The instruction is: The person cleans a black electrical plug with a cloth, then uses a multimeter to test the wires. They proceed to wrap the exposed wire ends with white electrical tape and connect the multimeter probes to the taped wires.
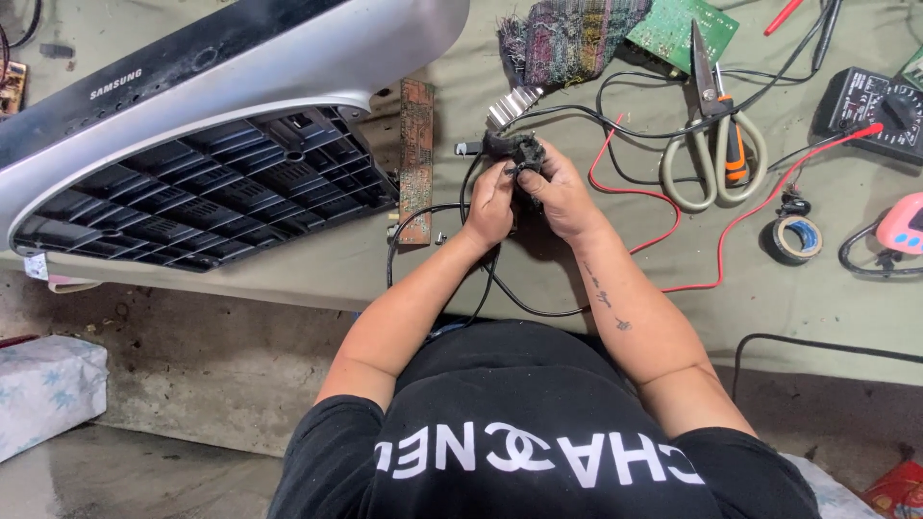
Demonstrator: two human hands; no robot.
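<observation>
Both my hands meet over the green cloth-covered bench (577, 279). My left hand (490, 204) and my right hand (560, 197) together grip a small black electrical part (512, 149) with black cables (481, 279) running from it toward me. Just beyond the part lies a ribbed silver heat sink (512, 104). A narrow brown circuit board (415, 159) lies to the left of my left hand.
A large silver and black monitor back shell (192, 125) fills the left. Scissors (713, 135), red wire (731, 231), a tape roll (796, 237), a multimeter (880, 111), a green circuit board (683, 29) and a woven rag (567, 38) lie right and behind. A wrapped box (48, 389) sits on the floor.
</observation>
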